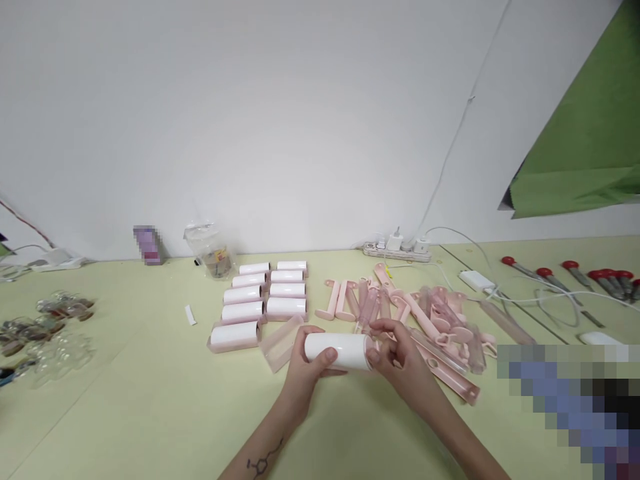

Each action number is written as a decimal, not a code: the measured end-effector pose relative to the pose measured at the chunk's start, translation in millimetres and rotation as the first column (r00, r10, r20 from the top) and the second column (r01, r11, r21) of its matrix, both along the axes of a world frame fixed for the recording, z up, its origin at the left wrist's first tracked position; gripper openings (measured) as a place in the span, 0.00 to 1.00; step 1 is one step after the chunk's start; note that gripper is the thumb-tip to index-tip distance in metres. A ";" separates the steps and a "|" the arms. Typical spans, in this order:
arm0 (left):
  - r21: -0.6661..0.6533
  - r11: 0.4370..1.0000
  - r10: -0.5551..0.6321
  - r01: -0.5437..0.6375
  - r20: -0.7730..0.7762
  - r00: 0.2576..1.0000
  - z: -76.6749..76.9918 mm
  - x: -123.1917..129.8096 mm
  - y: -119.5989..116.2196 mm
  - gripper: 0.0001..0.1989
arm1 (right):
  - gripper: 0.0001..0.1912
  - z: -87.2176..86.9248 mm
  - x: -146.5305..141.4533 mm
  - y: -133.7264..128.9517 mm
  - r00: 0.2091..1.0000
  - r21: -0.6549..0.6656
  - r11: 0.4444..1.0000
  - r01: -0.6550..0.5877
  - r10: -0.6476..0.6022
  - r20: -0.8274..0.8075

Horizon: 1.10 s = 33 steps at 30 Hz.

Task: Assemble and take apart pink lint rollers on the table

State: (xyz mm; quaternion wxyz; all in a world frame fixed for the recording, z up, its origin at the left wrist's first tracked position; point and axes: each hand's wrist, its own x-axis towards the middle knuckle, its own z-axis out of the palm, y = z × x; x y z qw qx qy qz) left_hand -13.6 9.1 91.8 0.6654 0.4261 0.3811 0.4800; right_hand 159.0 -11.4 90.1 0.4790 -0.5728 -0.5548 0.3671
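My left hand [313,357] is wrapped round the left part of a white lint roller [340,350], its thumb lying along the front. At the roller's right end, my right hand [395,353] has thumb and fingers closed on the pink rim. The roller is level above the table, with pink showing beneath the white roll. Just left of it lies a flat, translucent pink cover [281,343]. Two columns of white rolls in pink holders [243,312] stand farther left. Behind and right of my right hand spreads a pile of pink handles and clear covers [433,313].
A power strip [397,252] with plugs and cables lies against the wall. Red-ended tools [545,273] are at the far right. Toward the left are a plastic bag [213,253], a white strip [190,315] and clear plastic pieces [65,353]. A blurred-out patch covers the lower right.
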 end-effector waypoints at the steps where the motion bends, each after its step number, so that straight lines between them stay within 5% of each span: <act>1: 0.088 0.990 0.116 -0.111 -0.051 0.992 -1.4 0.7 -0.7 0.21 | 0.23 -2.0 0.7 0.7 1.000 -0.007 1.000 -0.007 0.007 -0.015; 4: 0.464 0.807 0.459 -0.366 -0.102 0.882 -8.5 -1.5 -2.6 0.23 | 0.27 -3.5 -5.1 -2.0 0.977 -0.007 0.991 -0.132 0.129 -0.170; 6: 0.644 0.674 0.541 -0.360 -0.099 0.835 -16.3 -5.3 -4.0 0.22 | 0.31 -1.6 -14.0 -6.4 0.915 -0.006 0.973 -0.230 0.214 -0.341; 10: 0.750 0.661 0.377 0.031 -0.368 0.850 -34.0 -11.9 -9.2 0.11 | 0.29 3.1 -29.1 -14.2 0.782 -0.104 0.972 -0.211 0.104 -0.615; 12: 0.760 0.606 0.267 0.236 -0.474 0.839 -39.2 -12.2 -14.4 0.11 | 0.25 4.4 -29.6 -14.8 0.798 -0.169 0.979 -0.114 -0.011 -0.602; 15: 0.780 0.496 0.138 0.382 -0.505 0.852 -39.1 -8.2 -24.1 0.19 | 0.20 5.1 -21.8 -10.4 0.865 -0.167 0.986 0.030 -0.109 -0.489; 17: 0.759 0.544 0.042 0.357 -0.449 0.893 -35.1 -3.2 -28.5 0.22 | 0.17 4.6 -14.4 -5.8 0.900 -0.136 0.989 0.058 -0.110 -0.421; 19: 0.666 0.711 -0.014 0.224 -0.305 0.952 -29.3 2.6 -28.5 0.20 | 0.16 3.2 -8.9 -2.0 0.926 -0.117 0.991 0.072 -0.110 -0.360; 21: 0.463 0.885 0.028 0.053 -0.167 0.986 -22.8 8.0 -24.3 0.19 | 0.15 1.0 -7.3 -0.7 0.950 -0.088 0.994 0.067 -0.091 -0.299; 24: 0.127 0.992 0.013 0.001 -0.109 0.994 -14.2 13.9 -16.2 0.27 | 0.16 -3.1 -13.5 -4.3 0.975 -0.041 0.999 -0.030 0.020 -0.223; 26: -0.077 0.984 -0.164 0.160 -0.045 0.986 -11.3 16.5 -14.1 0.28 | 0.17 -5.7 -20.1 -8.9 0.970 -0.045 0.989 -0.140 0.128 -0.205; 29: -0.320 0.852 -0.402 0.415 0.108 0.909 -12.2 18.3 -15.7 0.32 | 0.16 -7.3 -23.8 -13.5 0.976 -0.026 0.979 -0.201 0.197 -0.096; 33: -0.352 0.792 -0.479 0.499 0.151 0.865 -15.9 14.2 -16.0 0.30 | 0.11 2.1 -6.7 -8.9 0.959 0.098 0.973 -0.210 0.186 0.213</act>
